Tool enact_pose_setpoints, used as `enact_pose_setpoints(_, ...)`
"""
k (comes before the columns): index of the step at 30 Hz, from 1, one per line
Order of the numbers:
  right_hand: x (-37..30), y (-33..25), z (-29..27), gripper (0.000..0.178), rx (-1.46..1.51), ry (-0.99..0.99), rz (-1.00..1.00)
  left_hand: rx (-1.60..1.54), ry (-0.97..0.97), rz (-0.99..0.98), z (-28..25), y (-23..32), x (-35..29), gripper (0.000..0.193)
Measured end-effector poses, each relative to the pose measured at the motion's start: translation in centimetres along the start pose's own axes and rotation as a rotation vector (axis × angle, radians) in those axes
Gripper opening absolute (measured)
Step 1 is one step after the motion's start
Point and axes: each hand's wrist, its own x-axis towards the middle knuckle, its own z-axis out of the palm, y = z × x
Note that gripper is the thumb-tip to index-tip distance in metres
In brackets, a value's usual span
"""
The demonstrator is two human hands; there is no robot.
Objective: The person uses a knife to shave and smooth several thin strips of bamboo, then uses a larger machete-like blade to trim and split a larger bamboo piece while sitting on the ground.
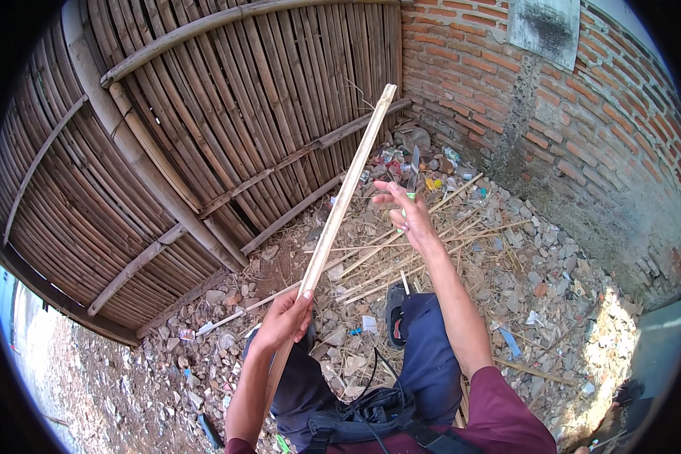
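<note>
My left hand (286,319) is closed around the lower part of a long, pale split bamboo strip (346,193). The strip slants up and away to the right, and its lower end runs down along my left forearm. Right of the strip, my right hand (415,219) has a knife (414,168) in it, the blade pointing up and bits of a light green handle showing between the fingers. Some fingers of that hand stretch toward the strip, with a gap between. Neither the blade nor the fingers touch the strip.
Several thin bamboo strips (378,256) lie on rubble and dry straw ahead of my feet. A bamboo slat wall (280,91) stands on the left, a brick wall (477,83) on the right. Litter (433,183) gathers in their corner. A dark object (209,430) lies lower left.
</note>
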Motion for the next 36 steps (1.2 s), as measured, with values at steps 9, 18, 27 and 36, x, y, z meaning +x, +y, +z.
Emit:
enact_pose_setpoints(9, 0.9, 1.5, 0.6, 0.027, 0.093, 0.072, 0.036, 0.153, -0.031, -0.018, 1.3, -0.4, 0.9, 0.038)
enact_pose_setpoints(18, 1.2, 2.4, 1.2, 0.024, -0.002, 0.059, 0.07, 0.702, 0.243, 0.301, 2.2, 1.1, 3.4, 0.051)
enact_pose_setpoints(27, 1.5, 3.5, 1.9, 0.027, -0.375, -0.026, -0.015, 0.206, 0.055, 0.138, 2.6, 1.5, 10.2, 0.038)
enact_pose_setpoints(36, 0.7, 5.8, 2.9, 0.021, -1.021, -0.125, -0.37, -0.022, -0.061, 0.093, 2.1, 0.2, 10.2, 0.037)
